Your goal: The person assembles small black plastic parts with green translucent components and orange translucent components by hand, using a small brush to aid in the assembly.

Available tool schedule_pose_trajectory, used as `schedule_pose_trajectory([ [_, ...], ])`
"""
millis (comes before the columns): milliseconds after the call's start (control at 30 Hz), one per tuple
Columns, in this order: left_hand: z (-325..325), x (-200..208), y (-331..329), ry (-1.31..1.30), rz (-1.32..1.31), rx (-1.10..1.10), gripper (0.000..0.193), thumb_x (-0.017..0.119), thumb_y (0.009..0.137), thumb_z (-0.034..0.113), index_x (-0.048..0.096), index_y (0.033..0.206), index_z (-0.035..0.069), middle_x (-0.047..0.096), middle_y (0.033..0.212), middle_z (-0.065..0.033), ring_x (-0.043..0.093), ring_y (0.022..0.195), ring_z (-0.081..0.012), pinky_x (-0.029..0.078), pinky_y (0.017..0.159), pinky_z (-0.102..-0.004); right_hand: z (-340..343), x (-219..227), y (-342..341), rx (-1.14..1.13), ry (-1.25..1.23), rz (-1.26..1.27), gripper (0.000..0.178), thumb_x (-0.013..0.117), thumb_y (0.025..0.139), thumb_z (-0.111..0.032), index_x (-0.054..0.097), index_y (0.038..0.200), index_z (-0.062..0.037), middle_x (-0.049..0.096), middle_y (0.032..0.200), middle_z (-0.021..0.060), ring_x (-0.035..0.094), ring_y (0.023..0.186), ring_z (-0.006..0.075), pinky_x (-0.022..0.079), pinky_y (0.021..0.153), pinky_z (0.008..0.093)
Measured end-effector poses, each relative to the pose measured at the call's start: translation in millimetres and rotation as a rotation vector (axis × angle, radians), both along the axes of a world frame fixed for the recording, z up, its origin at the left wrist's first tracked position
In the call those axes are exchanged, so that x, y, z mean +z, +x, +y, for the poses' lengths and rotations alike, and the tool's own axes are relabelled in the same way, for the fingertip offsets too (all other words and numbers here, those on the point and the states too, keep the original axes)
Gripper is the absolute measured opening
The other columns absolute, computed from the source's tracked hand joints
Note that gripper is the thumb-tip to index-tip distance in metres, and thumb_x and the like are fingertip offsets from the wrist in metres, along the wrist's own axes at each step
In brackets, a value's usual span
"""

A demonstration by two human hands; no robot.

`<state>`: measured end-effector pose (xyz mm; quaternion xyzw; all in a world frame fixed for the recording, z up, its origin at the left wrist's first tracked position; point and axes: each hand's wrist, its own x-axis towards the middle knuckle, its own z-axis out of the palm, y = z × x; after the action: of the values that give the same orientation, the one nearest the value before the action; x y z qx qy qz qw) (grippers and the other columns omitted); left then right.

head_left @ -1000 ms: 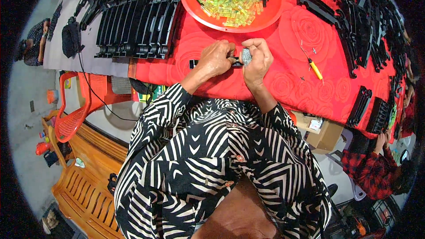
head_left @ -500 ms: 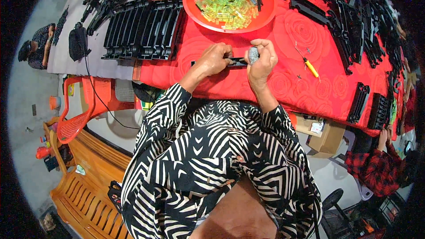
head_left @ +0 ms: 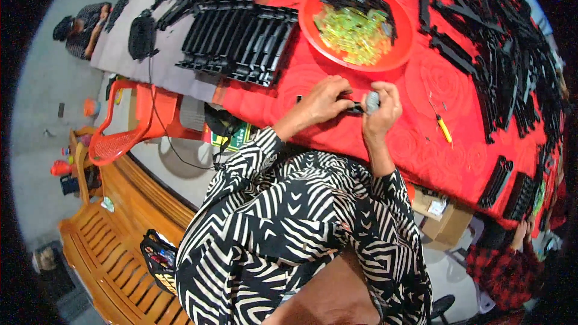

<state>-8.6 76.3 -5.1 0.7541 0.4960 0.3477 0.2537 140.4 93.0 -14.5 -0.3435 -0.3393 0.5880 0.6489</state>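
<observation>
The left hand (head_left: 322,101) is closed around one end of a thin black plastic strip (head_left: 356,108). The strip sits low over the red patterned tablecloth (head_left: 337,138), just in front of the person's chest. The right hand (head_left: 383,110) is closed too. It grips a small grey round tool (head_left: 372,102) and presses it on the other end of the strip. The 2 hands are almost touching, with the strip between them.

At 12 o'clock from the hands, near them, is a big round red plastic bowl (head_left: 402,54). It holds a heap of small yellow-green plastic bits (head_left: 354,34), with some black pieces along its far side. At 10 o'clock from the hands lies a neat row of long black ribbed plastic parts (head_left: 241,39). At 2 o'clock, well apart, is a big messy pile of long black plastic strips (head_left: 500,60). At 3 o'clock from the right hand a small yellow-handled screwdriver (head_left: 444,129) lies on the cloth.

At 8 o'clock, below the table edge, stands an orange plastic chair (head_left: 129,126). At 4 o'clock, at the far corner of the table, another person's arm in a red checked sleeve (head_left: 503,265) reaches up.
</observation>
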Motion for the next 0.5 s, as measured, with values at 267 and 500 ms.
schedule_pose_trajectory([
  [267,-39,8,9,0.261,0.375,0.131,0.026,0.071,0.065,0.016,0.053,0.082,0.005,0.052,0.084,-0.0111,0.051,0.083,-0.0311,0.044,0.07,-0.0427,-5,13,4,0.019,0.008,0.145,0.013,0.043,0.087,-0.008,0.052,0.085,0.0009,0.045,0.057,0.0033,0.04,0.039,0.0111,0.033,0.037,0.024],
  [500,-89,39,-23,0.117,0.391,0.302,0.027,0.073,0.066,0.018,0.055,0.081,0.004,0.053,0.08,-0.0128,0.053,0.077,-0.0313,0.045,0.068,-0.0407,-13,34,30,-0.046,0.049,0.187,0.013,0.047,0.087,-0.013,0.052,0.086,-0.001,0.044,0.057,0.0029,0.037,0.041,0.0095,0.032,0.038,0.0242],
])
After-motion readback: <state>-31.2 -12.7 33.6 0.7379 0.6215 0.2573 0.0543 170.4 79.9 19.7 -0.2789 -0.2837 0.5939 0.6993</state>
